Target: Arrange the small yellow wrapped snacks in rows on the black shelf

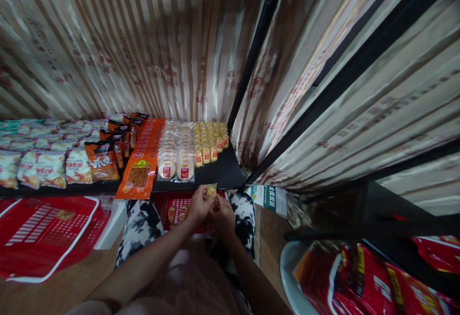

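Observation:
My left hand [200,204] is closed, pinching a small yellow snack packet [211,189] just in front of the shelf edge. Close against it, my right hand [223,215] has its fingers bent round the lower part of the packet; the grip is partly hidden. Below the hands, a red basket [163,204] between my knees holds a few similar small packets [183,212]. On the black shelf [226,169] ahead, rows of small yellow packets [206,154] stand beside two rows of round wrapped crackers [185,169].
Left along the shelf lie an orange snack pack [138,176], orange-black bags [102,160] and several white bags [50,169]. A red basket [86,224] sits on the floor at left. Black shelf posts [258,41] and a tub [287,267] of red packs [373,276] are at right.

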Demonstrator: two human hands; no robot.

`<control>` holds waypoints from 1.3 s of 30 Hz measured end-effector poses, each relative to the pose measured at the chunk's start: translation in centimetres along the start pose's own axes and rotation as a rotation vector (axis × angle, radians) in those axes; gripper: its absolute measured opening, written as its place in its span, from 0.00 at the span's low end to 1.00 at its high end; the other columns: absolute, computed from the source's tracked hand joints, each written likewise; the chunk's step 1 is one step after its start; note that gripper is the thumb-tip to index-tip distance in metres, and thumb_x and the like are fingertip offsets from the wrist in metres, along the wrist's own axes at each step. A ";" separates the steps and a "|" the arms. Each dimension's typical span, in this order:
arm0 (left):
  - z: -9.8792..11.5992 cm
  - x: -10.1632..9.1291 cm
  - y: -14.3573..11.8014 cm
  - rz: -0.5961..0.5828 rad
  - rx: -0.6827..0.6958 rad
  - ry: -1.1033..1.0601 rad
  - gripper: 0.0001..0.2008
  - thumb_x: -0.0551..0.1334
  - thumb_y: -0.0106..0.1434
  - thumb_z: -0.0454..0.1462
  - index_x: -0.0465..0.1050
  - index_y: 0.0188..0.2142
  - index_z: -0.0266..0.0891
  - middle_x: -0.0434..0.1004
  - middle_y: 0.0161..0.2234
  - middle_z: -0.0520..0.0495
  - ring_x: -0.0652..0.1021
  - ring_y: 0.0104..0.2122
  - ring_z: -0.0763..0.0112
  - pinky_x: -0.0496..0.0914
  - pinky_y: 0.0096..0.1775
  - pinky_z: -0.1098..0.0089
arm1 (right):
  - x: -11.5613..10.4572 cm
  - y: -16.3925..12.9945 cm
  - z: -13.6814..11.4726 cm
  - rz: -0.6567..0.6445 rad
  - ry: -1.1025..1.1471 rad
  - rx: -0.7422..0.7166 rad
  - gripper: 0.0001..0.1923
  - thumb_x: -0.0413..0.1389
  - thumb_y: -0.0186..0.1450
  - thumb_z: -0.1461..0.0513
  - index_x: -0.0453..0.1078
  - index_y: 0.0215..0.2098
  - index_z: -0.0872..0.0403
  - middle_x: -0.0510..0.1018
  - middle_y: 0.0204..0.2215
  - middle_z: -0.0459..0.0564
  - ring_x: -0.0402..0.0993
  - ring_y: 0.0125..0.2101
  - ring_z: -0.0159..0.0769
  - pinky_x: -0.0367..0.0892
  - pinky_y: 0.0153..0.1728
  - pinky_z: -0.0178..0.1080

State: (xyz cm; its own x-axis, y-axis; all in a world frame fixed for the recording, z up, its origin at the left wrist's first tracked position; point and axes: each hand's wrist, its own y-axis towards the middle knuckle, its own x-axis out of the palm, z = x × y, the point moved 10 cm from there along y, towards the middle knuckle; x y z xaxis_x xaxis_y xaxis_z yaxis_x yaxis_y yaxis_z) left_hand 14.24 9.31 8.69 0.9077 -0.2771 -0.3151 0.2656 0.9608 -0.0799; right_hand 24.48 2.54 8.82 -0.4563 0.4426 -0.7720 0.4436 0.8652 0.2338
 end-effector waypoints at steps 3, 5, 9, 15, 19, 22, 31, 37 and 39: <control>0.8 0.0 0.6 -0.005 0.019 0.028 0.10 0.60 0.57 0.36 0.68 0.40 0.40 0.76 0.36 0.48 0.75 0.36 0.70 0.67 0.39 0.72 | -0.6 0.9 -0.3 -0.003 -0.031 0.005 0.19 0.49 0.60 0.60 0.69 0.47 0.60 0.77 0.39 0.57 0.71 0.41 0.43 0.65 0.44 0.41; 1.4 0.1 1.1 -0.004 0.020 0.032 0.11 0.61 0.57 0.36 0.68 0.41 0.40 0.77 0.37 0.48 0.76 0.36 0.70 0.67 0.40 0.71 | -0.9 1.6 -0.2 -0.009 -0.048 0.012 0.20 0.50 0.60 0.60 0.69 0.47 0.60 0.77 0.39 0.57 0.70 0.41 0.43 0.64 0.45 0.41; 2.8 0.4 2.1 -0.011 0.020 0.029 0.13 0.61 0.57 0.35 0.68 0.43 0.39 0.77 0.38 0.47 0.76 0.36 0.70 0.68 0.41 0.71 | -1.5 3.1 0.1 0.000 -0.058 0.043 0.21 0.51 0.58 0.59 0.69 0.48 0.60 0.77 0.39 0.57 0.70 0.42 0.43 0.63 0.46 0.40; 5.0 1.4 4.1 -0.035 0.058 -0.010 0.13 0.60 0.57 0.33 0.67 0.44 0.39 0.77 0.40 0.46 0.76 0.37 0.70 0.68 0.44 0.69 | -2.7 5.8 0.7 0.041 0.002 0.099 0.22 0.48 0.61 0.57 0.67 0.50 0.60 0.76 0.38 0.55 0.72 0.34 0.38 0.66 0.39 0.37; 5.3 2.0 5.6 -0.039 0.069 -0.025 0.13 0.57 0.59 0.30 0.66 0.44 0.38 0.76 0.43 0.44 0.76 0.41 0.70 0.68 0.46 0.69 | -2.8 8.2 1.8 0.072 0.057 0.133 0.24 0.49 0.61 0.55 0.65 0.52 0.60 0.75 0.40 0.56 0.72 0.28 0.34 0.66 0.36 0.36; 5.4 2.9 6.4 -0.069 0.096 0.050 0.13 0.55 0.59 0.30 0.67 0.44 0.38 0.75 0.45 0.42 0.75 0.43 0.69 0.68 0.49 0.67 | -2.7 10.1 2.8 0.092 0.064 0.162 0.24 0.49 0.61 0.55 0.64 0.53 0.60 0.74 0.41 0.57 0.72 0.29 0.34 0.66 0.36 0.36; 4.5 4.3 8.1 -0.067 0.114 0.167 0.19 0.54 0.55 0.26 0.68 0.46 0.38 0.66 0.55 0.41 0.69 0.53 0.66 0.61 0.57 0.63 | -1.5 14.8 4.4 0.113 0.004 0.141 0.25 0.47 0.63 0.56 0.62 0.55 0.62 0.73 0.43 0.60 0.73 0.36 0.38 0.65 0.40 0.38; 4.4 4.0 9.3 -0.071 0.142 0.207 0.21 0.53 0.53 0.24 0.69 0.47 0.36 0.64 0.57 0.40 0.66 0.57 0.64 0.58 0.60 0.63 | -0.5 17.7 4.6 0.110 0.001 0.149 0.25 0.47 0.63 0.57 0.62 0.54 0.63 0.73 0.43 0.61 0.73 0.37 0.39 0.65 0.41 0.37; 4.4 3.9 9.7 -0.072 0.140 0.220 0.21 0.53 0.54 0.24 0.69 0.47 0.35 0.65 0.57 0.39 0.66 0.57 0.63 0.58 0.59 0.62 | -0.2 18.4 4.4 0.108 -0.007 0.140 0.25 0.48 0.63 0.57 0.62 0.55 0.62 0.73 0.42 0.60 0.73 0.37 0.39 0.65 0.41 0.37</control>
State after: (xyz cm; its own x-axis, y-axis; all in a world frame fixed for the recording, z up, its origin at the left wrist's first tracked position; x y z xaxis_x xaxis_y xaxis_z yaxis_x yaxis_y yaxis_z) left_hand 21.80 17.45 10.83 0.7963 -0.3210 -0.5127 0.3834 0.9234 0.0174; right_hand 36.14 17.30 10.62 -0.3951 0.5293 -0.7509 0.5933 0.7710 0.2313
